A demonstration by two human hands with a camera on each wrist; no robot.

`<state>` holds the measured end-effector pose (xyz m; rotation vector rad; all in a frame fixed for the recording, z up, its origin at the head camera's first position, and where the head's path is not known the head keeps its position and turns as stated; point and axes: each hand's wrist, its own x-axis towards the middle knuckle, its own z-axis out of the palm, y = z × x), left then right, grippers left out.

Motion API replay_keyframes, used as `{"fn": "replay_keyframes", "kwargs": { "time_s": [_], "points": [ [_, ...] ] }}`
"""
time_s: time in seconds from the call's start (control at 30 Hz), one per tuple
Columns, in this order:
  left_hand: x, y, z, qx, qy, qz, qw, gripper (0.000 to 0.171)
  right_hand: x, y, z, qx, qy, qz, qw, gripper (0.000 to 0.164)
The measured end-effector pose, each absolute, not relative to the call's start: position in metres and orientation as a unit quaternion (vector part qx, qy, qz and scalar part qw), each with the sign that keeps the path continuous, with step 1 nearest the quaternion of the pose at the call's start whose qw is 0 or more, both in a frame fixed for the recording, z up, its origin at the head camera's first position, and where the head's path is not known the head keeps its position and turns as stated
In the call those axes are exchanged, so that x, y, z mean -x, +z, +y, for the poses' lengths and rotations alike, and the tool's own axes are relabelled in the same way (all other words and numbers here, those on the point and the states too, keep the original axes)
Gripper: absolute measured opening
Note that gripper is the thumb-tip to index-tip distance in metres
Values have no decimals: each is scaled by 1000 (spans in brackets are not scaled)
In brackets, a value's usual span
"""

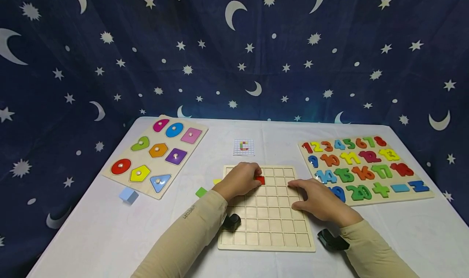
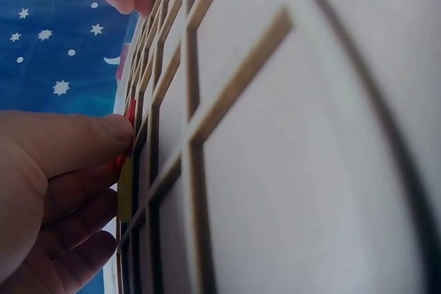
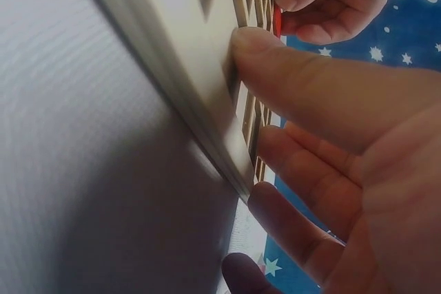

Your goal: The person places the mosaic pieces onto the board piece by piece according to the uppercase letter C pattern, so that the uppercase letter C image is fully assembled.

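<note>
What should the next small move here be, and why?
Probably, the left hand should press the red tile flat into a cell. Its thumb and fingers pinch that tile at the wooden grid board, and I can't tell whether it is fully seated. The right hand, at the board's right side, could help steady it.

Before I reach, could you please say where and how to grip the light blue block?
I'd pinch the light blue block by opposite side faces, coming from the near side: its faces look flat, and the shape board lies just beyond it.
</note>
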<state>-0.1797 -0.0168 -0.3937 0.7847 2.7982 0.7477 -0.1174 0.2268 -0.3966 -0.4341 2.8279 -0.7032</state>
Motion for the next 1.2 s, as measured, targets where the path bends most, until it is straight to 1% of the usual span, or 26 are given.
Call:
{"fn": "replay_keyframes", "kwargs": {
  "time_s": [0.33, 0.6, 0.83, 1.03, 1.2],
  "points": [
    [180, -395, -17, -265, 234, 933, 67, 16, 117, -397, 227, 150, -240, 954, 95, 58],
    [177, -386, -18, -263, 241, 930, 87, 35, 117, -396, 228, 152, -237, 955, 92, 58],
    [173, -375, -29, -256, 266, 924, 93, 38, 117, -396, 227, 152, -239, 954, 92, 58],
    [169, -369, -43, -269, 290, 915, 78, 40, 117, -395, 227, 157, -239, 954, 87, 57],
    [164, -363, -54, -262, 304, 913, 76, 42, 116, -395, 227, 158, -240, 954, 88, 57]
  ]
}}
